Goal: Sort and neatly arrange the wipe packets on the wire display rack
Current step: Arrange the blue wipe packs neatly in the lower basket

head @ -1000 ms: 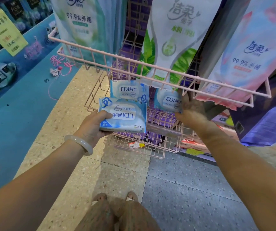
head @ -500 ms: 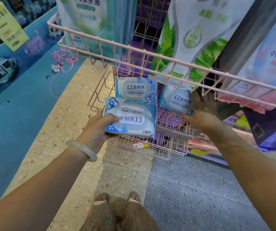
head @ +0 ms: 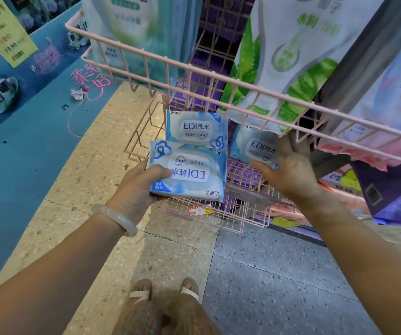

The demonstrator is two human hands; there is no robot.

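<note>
My left hand (head: 136, 189) grips a blue-and-white EDI wipe packet (head: 189, 172), held flat and upside down in front of the lower pink wire basket (head: 209, 213). A second EDI packet (head: 195, 128) stands upright in that basket just behind it. My right hand (head: 289, 168) reaches under the upper pink wire shelf (head: 194, 67) and holds a third EDI packet (head: 255, 147), tilted, at the right side of the lower basket.
Large hanging wipe bags fill the upper shelf: a teal one (head: 131, 32), a green-leaf one (head: 289, 56) and a pink one (head: 392, 105). A blue floor display with a yellow price sign (head: 3, 32) lies left. My sandalled feet (head: 163, 293) stand on terrazzo floor.
The view has moved closer and lower toward the rack. Both hands keep their packets; the right hand's packet sits slightly more forward in the lower basket.
</note>
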